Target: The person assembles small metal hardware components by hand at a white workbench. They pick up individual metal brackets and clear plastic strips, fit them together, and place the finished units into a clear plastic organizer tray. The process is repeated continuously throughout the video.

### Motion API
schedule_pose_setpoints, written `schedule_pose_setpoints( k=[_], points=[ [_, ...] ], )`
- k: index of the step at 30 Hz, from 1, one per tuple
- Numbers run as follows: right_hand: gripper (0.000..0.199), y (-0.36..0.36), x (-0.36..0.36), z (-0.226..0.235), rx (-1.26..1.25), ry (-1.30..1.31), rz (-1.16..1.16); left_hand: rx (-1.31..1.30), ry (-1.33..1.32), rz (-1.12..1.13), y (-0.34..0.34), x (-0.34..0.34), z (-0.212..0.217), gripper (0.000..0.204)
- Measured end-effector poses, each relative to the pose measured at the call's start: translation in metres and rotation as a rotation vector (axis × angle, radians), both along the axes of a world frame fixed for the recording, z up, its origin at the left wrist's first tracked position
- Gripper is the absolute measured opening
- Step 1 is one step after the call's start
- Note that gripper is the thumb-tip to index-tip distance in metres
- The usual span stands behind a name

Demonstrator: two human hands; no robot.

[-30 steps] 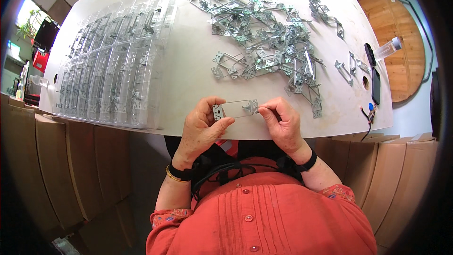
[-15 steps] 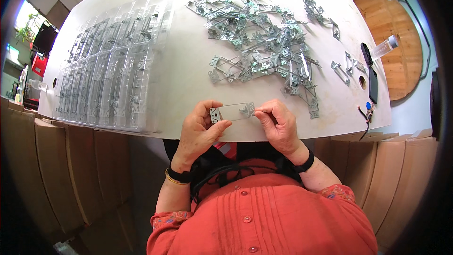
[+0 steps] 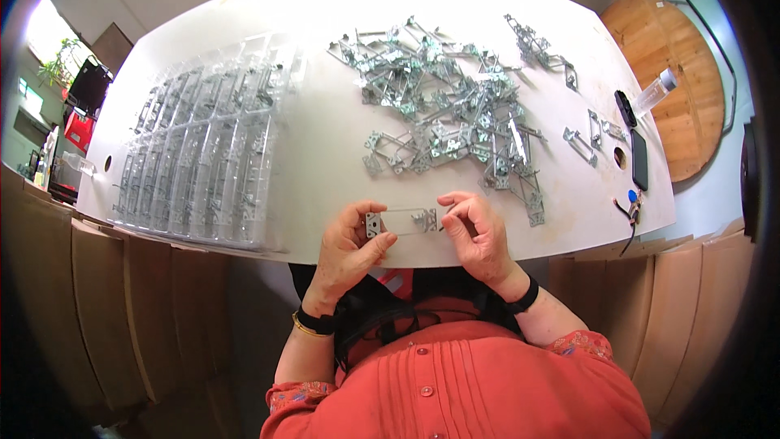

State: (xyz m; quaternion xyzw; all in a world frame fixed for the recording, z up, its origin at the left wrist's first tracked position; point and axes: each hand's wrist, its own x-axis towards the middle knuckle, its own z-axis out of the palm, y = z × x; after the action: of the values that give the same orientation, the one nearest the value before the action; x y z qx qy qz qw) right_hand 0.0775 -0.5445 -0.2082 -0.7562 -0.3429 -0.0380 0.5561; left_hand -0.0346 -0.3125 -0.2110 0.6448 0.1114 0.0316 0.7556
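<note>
A small metal bracket frame (image 3: 404, 221), two flat punched plates joined by thin wire rods, is held level over the table's near edge. My left hand (image 3: 351, 245) pinches its left plate between thumb and fingers. Close to the right plate, my right hand (image 3: 479, 237) is loosely curled, thumb and forefinger parted, with a slight gap to the bracket frame. A tiny dark spot shows by those fingertips, too small to make out. Beyond both hands lies a tangled heap of similar bracket frames (image 3: 455, 106).
Clear plastic trays (image 3: 195, 126) with bracket frames in their slots cover the left of the white table (image 3: 325, 195). On the right lie a few loose frames (image 3: 580, 146), a phone (image 3: 640, 160), a clear bottle (image 3: 652, 95) and a small tool (image 3: 630, 210). Cardboard boxes (image 3: 662, 317) stand below both sides.
The right fingers have come off the bracket frame's right end and parted. My left hand still grips its left plate. The whole view has tilted, so the table sits lower in it.
</note>
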Motion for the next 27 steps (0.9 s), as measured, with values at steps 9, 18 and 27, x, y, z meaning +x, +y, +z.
schedule_pose_setpoints(
  k=[9,18,27],
  points=[
    [0.009,-0.001,-0.006,0.011,-0.11,0.105,0.094,-0.076,0.013,0.059,0.003,0.01,0.008,0.048],
    [0.015,0.0,-0.013,0.021,-0.205,0.127,0.142,0.075,0.193,0.217,-0.011,0.032,0.018,0.037],
    [0.022,0.002,-0.018,0.018,-0.196,0.319,0.116,0.248,0.151,0.243,-0.025,0.041,0.015,0.042]
  ],
)
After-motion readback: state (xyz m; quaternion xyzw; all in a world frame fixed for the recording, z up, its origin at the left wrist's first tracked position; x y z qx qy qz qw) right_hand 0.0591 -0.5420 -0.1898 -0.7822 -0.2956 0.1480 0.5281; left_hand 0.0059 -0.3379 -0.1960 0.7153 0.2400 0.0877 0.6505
